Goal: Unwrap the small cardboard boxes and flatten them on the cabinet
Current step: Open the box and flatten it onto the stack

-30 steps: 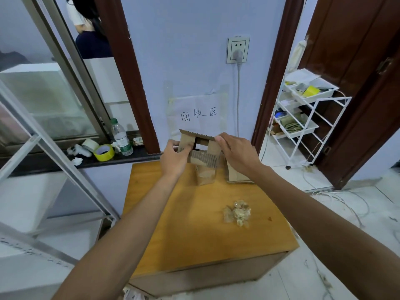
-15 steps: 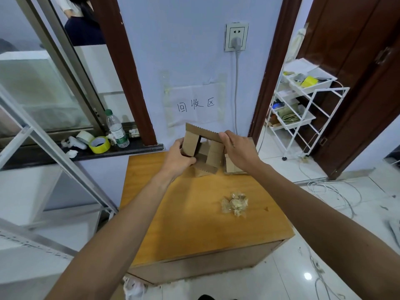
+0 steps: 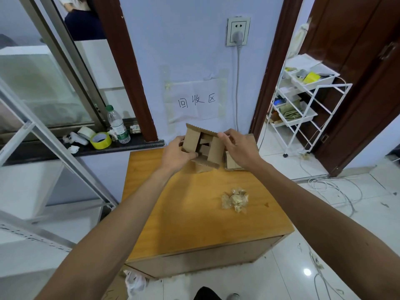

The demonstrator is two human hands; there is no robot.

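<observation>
Head view shows us two bare arms reaching forward over a wooden counter (image 3: 194, 213); between the hands we see a small cardboard box (image 3: 203, 148), held in the air above the far part of the counter, not touching it; the box is already partly opened, its flaps stand apart and we can look into its brown inside; it is a little tilted. The left hand (image 3: 176, 153) grasps the left side of the box, the fingers curled round the edge; the right hand (image 3: 240, 148) pinches the upper right flap with bent fingers. Under the held box a second small box (image 3: 202, 168) stands on the counter, and a third one (image 3: 231, 163) lies just beside it, partly hidden behind the right wrist; we cannot tell if these two are touching. Nearer to us, on the right half of the counter and well apart from the boxes, lies a crumpled clear wrapping (image 3: 234, 200). On the wall behind we see a paper sign (image 3: 195, 100) fixed with tape and a socket (image 3: 237, 31) above it; on the dark sill at the left stand a plastic bottle (image 3: 118, 125) and a yellow tape roll (image 3: 100, 140); a white wire rack (image 3: 303, 100) stands at the right.
</observation>
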